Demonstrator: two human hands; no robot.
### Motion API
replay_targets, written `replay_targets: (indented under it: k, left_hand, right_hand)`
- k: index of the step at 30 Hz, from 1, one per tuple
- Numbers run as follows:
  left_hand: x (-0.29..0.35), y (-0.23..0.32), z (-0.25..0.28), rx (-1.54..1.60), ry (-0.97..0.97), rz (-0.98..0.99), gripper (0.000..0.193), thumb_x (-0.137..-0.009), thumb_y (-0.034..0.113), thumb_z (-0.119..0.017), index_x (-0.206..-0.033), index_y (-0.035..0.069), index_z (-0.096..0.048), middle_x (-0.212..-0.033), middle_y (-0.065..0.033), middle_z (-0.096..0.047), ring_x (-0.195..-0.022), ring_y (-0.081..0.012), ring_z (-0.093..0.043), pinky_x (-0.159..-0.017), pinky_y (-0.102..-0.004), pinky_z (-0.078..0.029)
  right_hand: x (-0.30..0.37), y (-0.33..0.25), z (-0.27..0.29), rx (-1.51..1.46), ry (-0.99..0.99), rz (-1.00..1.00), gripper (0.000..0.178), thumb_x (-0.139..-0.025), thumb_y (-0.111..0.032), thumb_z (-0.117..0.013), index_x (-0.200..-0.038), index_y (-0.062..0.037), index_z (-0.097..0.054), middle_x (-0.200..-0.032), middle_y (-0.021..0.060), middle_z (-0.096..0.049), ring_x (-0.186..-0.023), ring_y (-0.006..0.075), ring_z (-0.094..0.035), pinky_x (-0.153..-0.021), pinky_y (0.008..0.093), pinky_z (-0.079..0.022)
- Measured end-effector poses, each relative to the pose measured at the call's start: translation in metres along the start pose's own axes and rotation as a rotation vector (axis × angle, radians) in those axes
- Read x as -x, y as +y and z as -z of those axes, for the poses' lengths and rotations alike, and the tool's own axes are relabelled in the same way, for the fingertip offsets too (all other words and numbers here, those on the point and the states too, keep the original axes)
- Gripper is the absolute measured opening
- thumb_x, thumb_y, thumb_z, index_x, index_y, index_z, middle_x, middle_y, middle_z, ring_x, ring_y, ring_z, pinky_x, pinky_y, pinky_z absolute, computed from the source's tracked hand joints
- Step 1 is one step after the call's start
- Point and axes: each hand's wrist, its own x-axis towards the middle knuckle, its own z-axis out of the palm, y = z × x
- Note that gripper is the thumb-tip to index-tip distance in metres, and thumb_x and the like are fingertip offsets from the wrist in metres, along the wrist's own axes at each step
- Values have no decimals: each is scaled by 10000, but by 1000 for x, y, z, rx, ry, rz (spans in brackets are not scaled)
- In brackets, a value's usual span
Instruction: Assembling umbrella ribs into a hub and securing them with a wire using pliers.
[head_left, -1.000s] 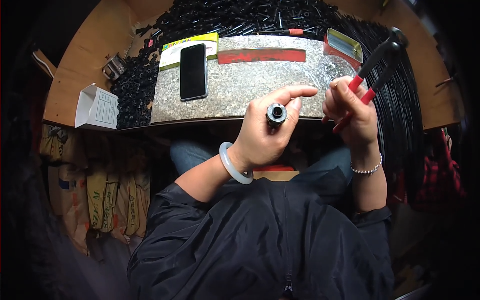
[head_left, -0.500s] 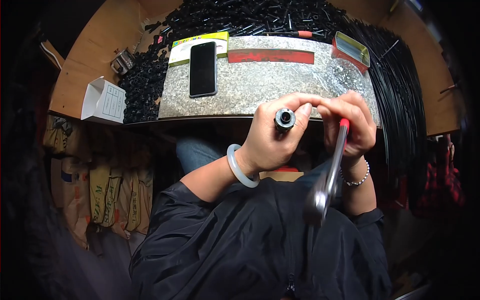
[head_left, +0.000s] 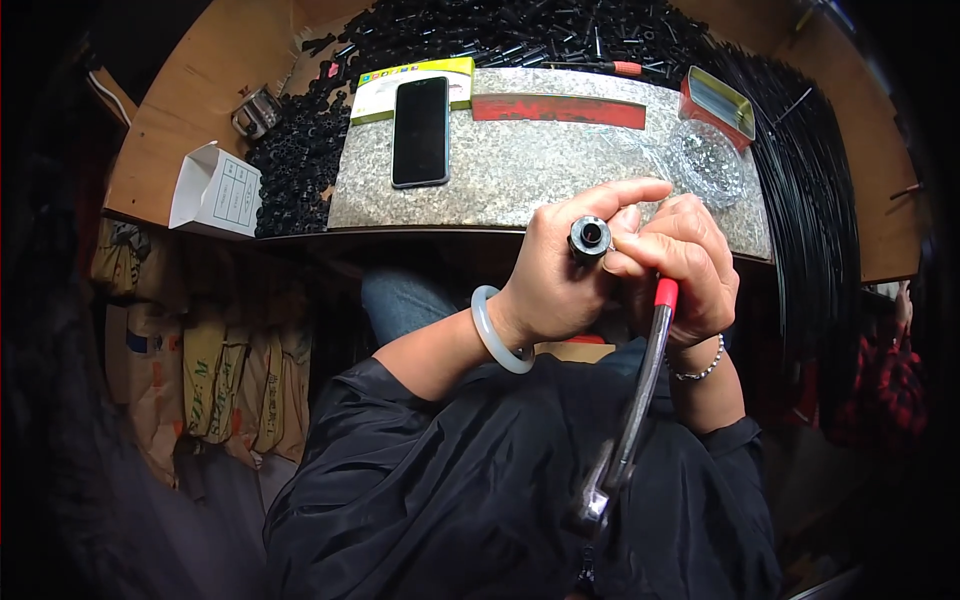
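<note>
My left hand (head_left: pixel 560 270) is wrapped round a short black tube (head_left: pixel 590 238), its round hollow end turned up. The left index finger stretches out past it to the right. Close against it, my right hand (head_left: pixel 690 265) has its fingertips at the tube's rim; anything small between them is hidden. The same right hand also holds a long metal hand tool with a red grip (head_left: pixel 640 400). Its shank slants down over my dark jacket to a shiny metal head; the tool's exact kind is unclear.
On the speckled worktop (head_left: pixel 480 190) lie a dark phone (head_left: pixel 420 132), a yellow-green box (head_left: pixel 367 104) and a red strip (head_left: pixel 560 112). A glass dish (head_left: pixel 708 165) and an open tin (head_left: pixel 720 105) stand right. Black parts (head_left: pixel 520 35) heap behind; black rods (head_left: pixel 800 170) fill the right side.
My right hand has come in to the left, its fingertips now at the tube's end. The tool's head has swung down and left. The left index finger reaches out straighter.
</note>
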Motion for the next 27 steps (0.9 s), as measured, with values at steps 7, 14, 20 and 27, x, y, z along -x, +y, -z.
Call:
replay_targets:
  k: [7, 14, 20, 27]
  left_hand:
    - [1, 1, 2, 54, -20, 78, 531, -710, 118, -701, -1184, -66, -548, -838, -32, -606, -716, -60, -528, -650, -208, -440]
    - [0, 0, 1, 75, -33, 5, 522, -748, 173, -663, -1195, -67, -537, -923, -72, -634, -787, -83, -575, -707, -220, -467]
    - [-2, 1, 0, 40, 1, -13, 526, -752, 192, -667, -1189, -72, -539, -958, -87, -633, -816, -100, -586, -731, -236, -473]
    - [-4, -2, 0, 40, -17, -36, 573, -791, 320, -679, -1184, -70, -533, -1020, -147, -629, -912, -144, -598, -793, -276, -475]
  right_hand:
    - [0, -1, -4, -30, 30, -24, 310, -646, -168, -771, -913, -77, -642, -714, 31, -600, -606, 165, -567, -540, 269, -421]
    - [-3, -1, -3, -39, 38, 7, 310, -646, -184, -776, -900, -86, -627, -738, 27, -611, -621, 165, -576, -556, 273, -437]
    - [-2, 1, -5, -42, 56, -1, 309, -646, -186, -776, -897, -89, -625, -744, 27, -614, -621, 170, -577, -554, 275, -437]
    - [-4, 2, -4, -56, 71, -24, 282, -638, -176, -781, -855, -74, -633, -719, 32, -610, -610, 170, -569, -558, 272, -434]
